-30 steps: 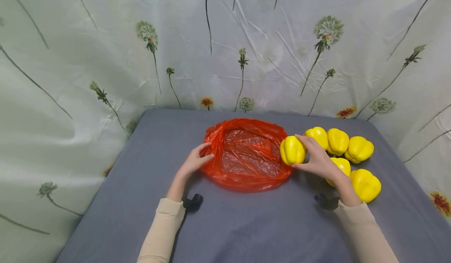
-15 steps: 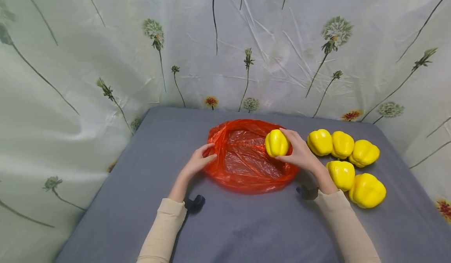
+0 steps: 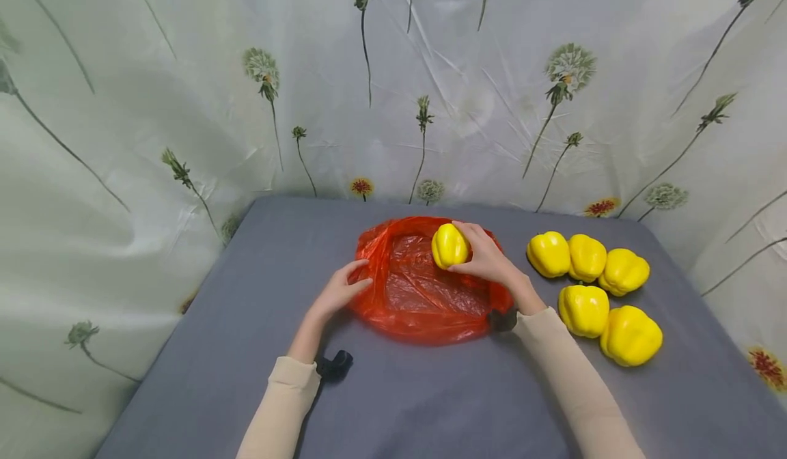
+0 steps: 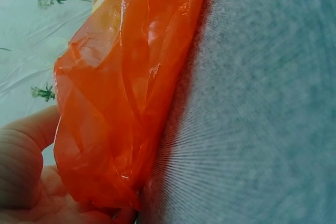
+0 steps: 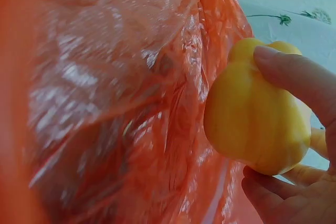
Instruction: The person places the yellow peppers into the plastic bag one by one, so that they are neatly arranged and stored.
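Note:
A red plastic bag (image 3: 424, 319) lies spread on the grey-covered table, its wide mouth facing up. My right hand (image 3: 492, 261) grips a yellow bell pepper (image 3: 449, 246) over the far part of that mouth. In the right wrist view the thumb presses one side of the pepper (image 5: 257, 116) and the fingers support it from below. At the bag's left side, my left hand (image 3: 335, 291) touches the plastic with thumb and fingers spread apart. The left wrist view shows the bag's side (image 4: 115, 108) against this hand, with some fingertips hidden by the plastic.
Several yellow bell peppers (image 3: 584, 311) sit in two rows on the table's (image 3: 203, 377) right side. Behind the far edge hangs a pale curtain (image 3: 479, 90) printed with dandelions. Black wrist-worn devices (image 3: 337, 365) project beneath the wrists.
My right hand has carried the pepper leftward from the bag's right rim to over its mouth. My left hand stays at the bag's left side. The view has shifted slightly.

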Demonstrator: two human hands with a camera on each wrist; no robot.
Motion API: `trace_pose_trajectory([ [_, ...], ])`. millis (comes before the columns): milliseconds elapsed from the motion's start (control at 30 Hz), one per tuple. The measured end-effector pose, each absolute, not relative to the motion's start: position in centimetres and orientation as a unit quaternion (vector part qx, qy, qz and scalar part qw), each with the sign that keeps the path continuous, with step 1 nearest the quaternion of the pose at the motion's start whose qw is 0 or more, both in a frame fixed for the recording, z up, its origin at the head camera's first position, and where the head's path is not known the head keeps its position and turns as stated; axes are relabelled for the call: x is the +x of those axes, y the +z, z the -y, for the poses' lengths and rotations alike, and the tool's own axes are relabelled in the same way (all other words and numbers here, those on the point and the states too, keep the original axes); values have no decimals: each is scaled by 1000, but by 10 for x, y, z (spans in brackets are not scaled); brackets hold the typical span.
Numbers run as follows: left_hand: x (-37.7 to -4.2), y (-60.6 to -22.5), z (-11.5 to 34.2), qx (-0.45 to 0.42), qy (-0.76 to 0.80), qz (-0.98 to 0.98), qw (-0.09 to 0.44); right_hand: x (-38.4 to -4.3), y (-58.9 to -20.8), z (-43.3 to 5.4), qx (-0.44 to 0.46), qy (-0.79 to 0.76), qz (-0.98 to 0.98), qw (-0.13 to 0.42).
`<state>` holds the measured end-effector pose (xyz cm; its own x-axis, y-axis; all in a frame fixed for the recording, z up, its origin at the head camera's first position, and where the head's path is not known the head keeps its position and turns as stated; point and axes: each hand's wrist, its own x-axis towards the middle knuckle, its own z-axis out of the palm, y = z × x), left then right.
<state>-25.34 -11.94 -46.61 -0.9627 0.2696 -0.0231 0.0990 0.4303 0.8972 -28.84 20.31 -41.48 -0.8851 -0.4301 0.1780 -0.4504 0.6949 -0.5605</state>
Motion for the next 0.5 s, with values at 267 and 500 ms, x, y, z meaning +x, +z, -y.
trace_pose_trajectory([
  [267,-249,-469,121,98,542,-830,90,-300,-416,-179,241,305,921,-13],
  [500,-251,-467,119,106,532,-836,88,-312,-416,-159,247,303,920,-33],
])
